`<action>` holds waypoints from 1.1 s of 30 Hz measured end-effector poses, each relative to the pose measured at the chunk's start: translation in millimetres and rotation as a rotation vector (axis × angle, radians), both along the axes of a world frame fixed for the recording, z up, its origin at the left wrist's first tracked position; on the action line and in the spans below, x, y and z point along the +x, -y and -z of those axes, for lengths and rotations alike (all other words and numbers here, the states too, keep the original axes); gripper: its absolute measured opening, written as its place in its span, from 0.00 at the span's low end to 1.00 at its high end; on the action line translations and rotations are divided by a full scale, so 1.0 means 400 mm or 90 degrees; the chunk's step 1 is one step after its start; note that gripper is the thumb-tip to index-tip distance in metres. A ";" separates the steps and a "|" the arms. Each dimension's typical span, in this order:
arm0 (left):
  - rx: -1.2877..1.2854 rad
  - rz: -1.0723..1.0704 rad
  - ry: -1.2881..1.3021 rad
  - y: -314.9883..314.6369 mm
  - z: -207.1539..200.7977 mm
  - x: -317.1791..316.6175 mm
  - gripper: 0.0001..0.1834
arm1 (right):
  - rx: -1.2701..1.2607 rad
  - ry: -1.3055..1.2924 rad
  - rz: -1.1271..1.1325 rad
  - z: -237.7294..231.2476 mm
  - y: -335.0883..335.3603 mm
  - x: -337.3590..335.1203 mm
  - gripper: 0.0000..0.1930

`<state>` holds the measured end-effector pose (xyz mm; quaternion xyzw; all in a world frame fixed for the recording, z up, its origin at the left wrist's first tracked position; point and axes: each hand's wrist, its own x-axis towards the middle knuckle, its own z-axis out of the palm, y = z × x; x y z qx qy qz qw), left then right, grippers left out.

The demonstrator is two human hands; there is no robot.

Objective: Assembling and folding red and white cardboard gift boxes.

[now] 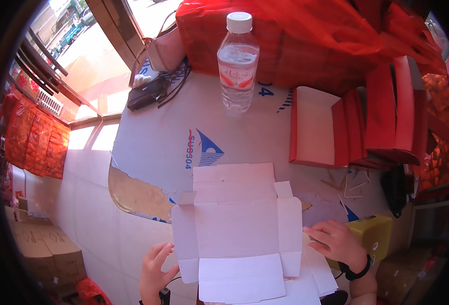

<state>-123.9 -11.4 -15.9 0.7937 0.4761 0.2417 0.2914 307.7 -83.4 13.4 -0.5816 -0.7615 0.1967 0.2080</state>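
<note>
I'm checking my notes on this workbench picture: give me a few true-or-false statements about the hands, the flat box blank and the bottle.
1. The flat white box blank lies unfolded on the table. True.
2. The left hand grips the water bottle. False: it is open beside the blank's left flap.
3. The bottle's cap is on. True.
4. The right hand is bare at the wrist. False: it wears a dark band.
</note>
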 end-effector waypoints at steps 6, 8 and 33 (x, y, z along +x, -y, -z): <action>-0.148 0.054 0.042 0.017 0.013 0.000 0.24 | -0.173 -0.022 -0.159 0.014 0.027 -0.065 0.26; -0.194 0.000 0.102 0.018 0.043 -0.014 0.21 | -0.146 -0.089 -0.112 0.026 0.024 -0.069 0.25; -0.330 -0.063 0.354 -0.011 0.134 0.008 0.16 | -0.384 -0.437 0.023 0.122 0.011 -0.046 0.26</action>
